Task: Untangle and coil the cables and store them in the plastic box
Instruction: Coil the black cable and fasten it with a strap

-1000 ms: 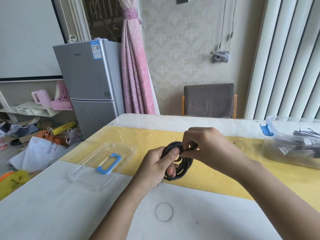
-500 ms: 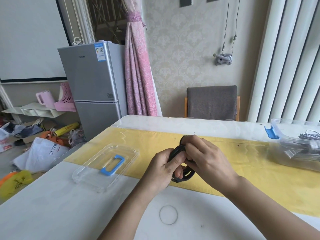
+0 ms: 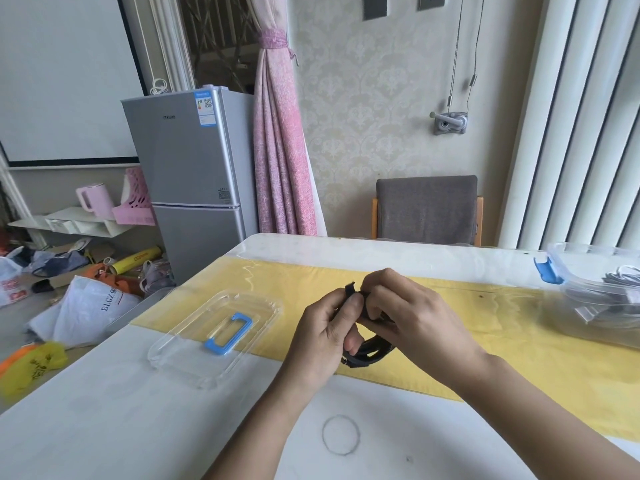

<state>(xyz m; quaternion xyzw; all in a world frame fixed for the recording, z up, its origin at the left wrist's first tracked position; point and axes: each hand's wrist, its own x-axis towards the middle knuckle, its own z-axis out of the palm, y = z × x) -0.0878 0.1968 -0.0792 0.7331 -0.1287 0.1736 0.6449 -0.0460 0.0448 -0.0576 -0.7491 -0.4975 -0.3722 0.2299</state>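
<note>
A white desk (image 3: pixel 104 427) fills the lower view, with a yellow mat (image 3: pixel 519 341) laid across its far half. Behind its left corner stands a grey two-door fridge (image 3: pixel 187 188); the blue label (image 3: pixel 204 109) at the top right of its upper door carries a QR code and small print too fine to read, and the brand mark on the door is blurred. A grey chair (image 3: pixel 427 209) sits at the desk's far edge. At the right edge of the mat is the clear plastic box (image 3: pixel 571 249) with a blue latch (image 3: pixel 547 270), lid off, holding grey and white cables (image 3: pixel 620 285). Its clear lid (image 3: pixel 180 355) with a blue handle (image 3: pixel 228 332) lies on the left end of the mat. On the floor, a white bag (image 3: pixel 86 306) reads "BLGZ". Over the middle of the mat, the right hand (image 3: pixel 415 317) and left hand (image 3: pixel 323 336) meet around a coiled black cable (image 3: pixel 370 351): each grip is clamped on it, left thumb pressed on the upper part, right fingers curled over the top, loops hanging below. A faint circle (image 3: pixel 341 434) marks the bare desk nearer the person.
</note>
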